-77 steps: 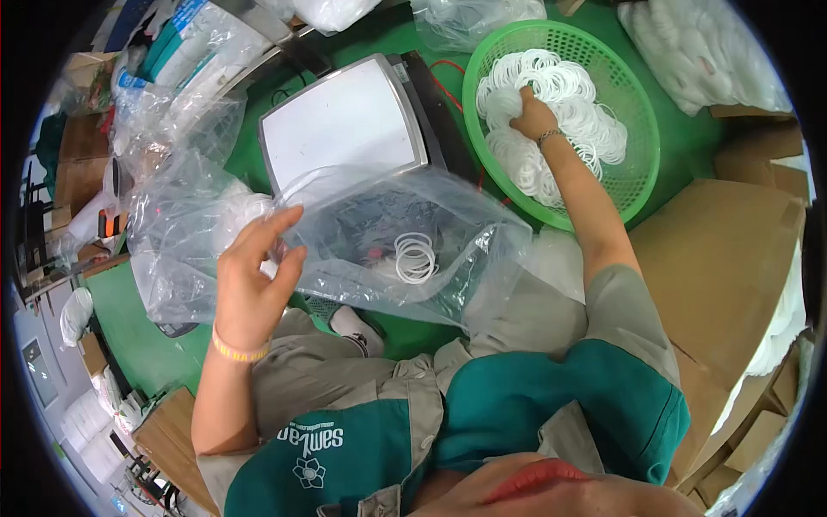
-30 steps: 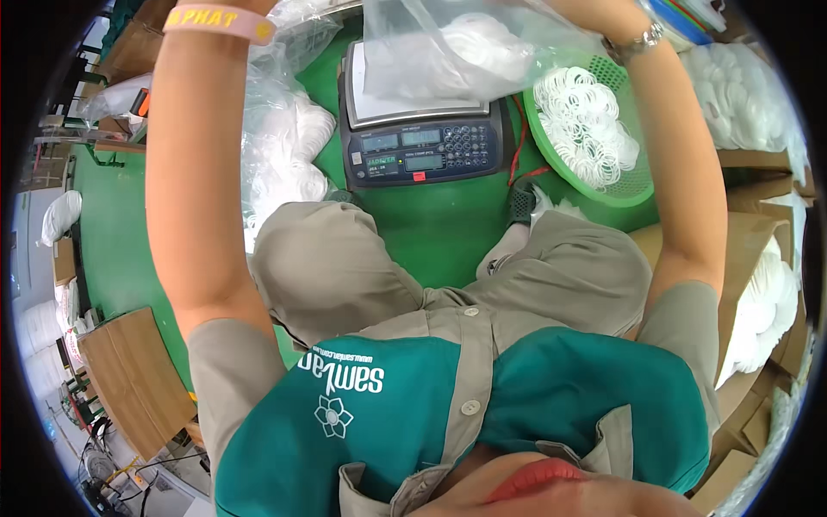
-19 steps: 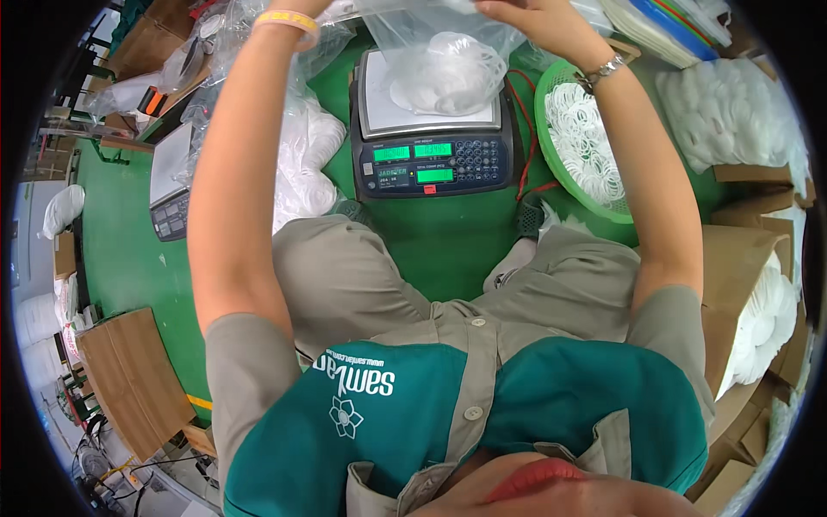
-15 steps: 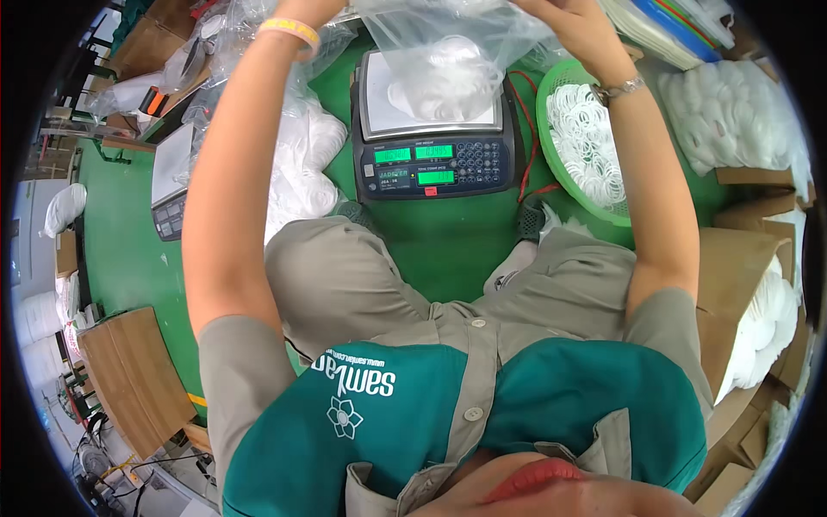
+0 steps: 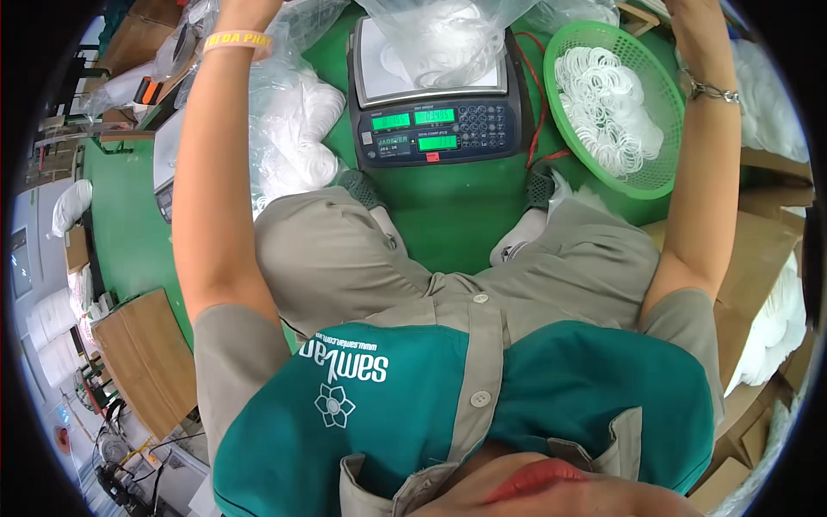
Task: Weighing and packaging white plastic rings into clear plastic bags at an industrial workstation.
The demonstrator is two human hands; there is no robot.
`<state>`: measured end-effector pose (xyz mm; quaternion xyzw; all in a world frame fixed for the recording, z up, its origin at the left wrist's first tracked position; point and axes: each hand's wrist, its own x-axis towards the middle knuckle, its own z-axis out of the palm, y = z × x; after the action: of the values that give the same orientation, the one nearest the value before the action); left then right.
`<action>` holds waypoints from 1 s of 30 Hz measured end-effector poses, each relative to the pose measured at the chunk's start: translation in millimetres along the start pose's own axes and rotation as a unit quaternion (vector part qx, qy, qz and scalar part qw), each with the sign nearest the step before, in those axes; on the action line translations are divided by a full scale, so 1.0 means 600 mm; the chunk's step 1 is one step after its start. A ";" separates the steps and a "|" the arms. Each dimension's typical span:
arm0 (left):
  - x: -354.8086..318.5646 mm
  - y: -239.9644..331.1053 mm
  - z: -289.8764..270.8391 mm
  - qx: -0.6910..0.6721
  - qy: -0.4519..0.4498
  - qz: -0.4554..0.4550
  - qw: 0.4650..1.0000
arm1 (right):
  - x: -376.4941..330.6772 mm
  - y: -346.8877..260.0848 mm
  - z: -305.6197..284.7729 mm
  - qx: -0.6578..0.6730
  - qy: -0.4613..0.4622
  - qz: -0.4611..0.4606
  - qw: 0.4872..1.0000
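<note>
A clear plastic bag (image 5: 457, 47) holding white rings rests on the pan of a dark counting scale (image 5: 510, 129) with lit green displays. Its upper part spreads out of the picture at the far edge. My left hand (image 5: 247, 12) is at the far left edge, above other clear plastic, its fingers cut off. Far to the right, my right hand (image 5: 696, 15) is also cut off at the edge, beyond a green mesh basket (image 5: 668, 177). Loose white rings (image 5: 603, 112) lie in the basket. Whether either hand holds something does not show.
Bags of white rings (image 5: 301, 129) lie left of the scale. A second scale (image 5: 165, 168) stands farther left. Open cardboard boxes (image 5: 758, 246) with white goods are at my right. A red cord (image 5: 538, 103) runs between scale and basket. My legs straddle the near side.
My hands have moved apart and farther away, the right one swinging right past the basket. The basket now shows more fully. The whole view has shifted slightly, and the bag stays on the scale.
</note>
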<state>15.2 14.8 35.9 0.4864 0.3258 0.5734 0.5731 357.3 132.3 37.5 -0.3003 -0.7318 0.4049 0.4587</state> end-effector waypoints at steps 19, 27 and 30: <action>-0.078 0.011 -0.010 0.413 0.292 0.106 0.856 | -0.004 0.138 -0.011 -0.088 -0.056 0.114 0.988; -0.034 -0.015 0.019 0.453 0.314 0.088 0.830 | -0.260 0.538 -0.142 -0.430 -0.286 0.280 0.809; -0.023 -0.023 0.018 0.445 0.327 0.089 0.829 | -0.286 0.550 -0.063 -0.557 -0.355 0.334 0.672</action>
<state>28.0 1.4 23.9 0.4997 0.6695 0.5402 0.1012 482.7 167.3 -313.3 -0.5581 -0.7799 0.1250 -0.2542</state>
